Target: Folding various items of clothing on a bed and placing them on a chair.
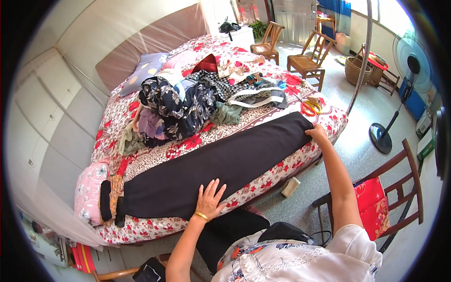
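Observation:
A pair of black trousers (pixel 218 158), laid out long, lies across the near side of a bed with a floral bedspread (pixel 260 183). My left hand (pixel 210 201), with a gold bangle at the wrist, rests flat with fingers spread on the near edge of the cloth. At the far right end, my right hand (pixel 318 134) pinches a corner of the trousers. Beyond them lies a heap of crumpled clothes, with a dark floral garment (pixel 176 105), a checked garment (pixel 225 84) and a green one (pixel 227 112). Folded black cloth (pixel 105 201) lies at the left end.
Scissors with red and yellow handles (pixel 310 108) lie on the bed near the right hand. A wooden chair with a red cushion (pixel 371 208) stands at the right, near a standing fan (pixel 381 137). A bed-frame pole (pixel 363 63) rises at the bed's corner. Two wooden chairs stand beyond.

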### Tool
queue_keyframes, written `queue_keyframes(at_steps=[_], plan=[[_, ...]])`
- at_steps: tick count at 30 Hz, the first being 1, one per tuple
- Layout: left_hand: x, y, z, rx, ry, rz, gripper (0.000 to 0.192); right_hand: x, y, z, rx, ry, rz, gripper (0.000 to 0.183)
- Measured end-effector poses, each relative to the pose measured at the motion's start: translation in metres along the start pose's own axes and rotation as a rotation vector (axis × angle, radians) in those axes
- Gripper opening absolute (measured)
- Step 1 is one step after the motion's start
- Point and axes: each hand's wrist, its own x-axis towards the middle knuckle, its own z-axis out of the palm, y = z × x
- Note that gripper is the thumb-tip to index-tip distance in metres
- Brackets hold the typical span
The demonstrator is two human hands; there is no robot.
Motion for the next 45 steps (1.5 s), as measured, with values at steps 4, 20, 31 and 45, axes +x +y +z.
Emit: queue_keyframes(at_steps=[4,20,31,45], plan=[[0.011,-0.002,-0.001,-0.347,0.119,-0.063,0.051,0.001,-0.018,0.01,0.246,0.165,-0.091,0.035],[0.106,-0.013,0.006,-2.141,0.176,-0.863,0.062,-0.211,-0.132,0.155,-0.228,-0.302,-1.234,0.03],[0.115,-0.027,0.02,-1.117,0.155,-0.837,0.098,-0.198,-0.088,0.108,-0.081,-0.208,-1.29,0.049],[0.126,-0.041,0.038,-0.607,0.377,-0.984,0.051,-0.192,-0.071,0.106,-0.188,-0.23,-1.247,0.053]])
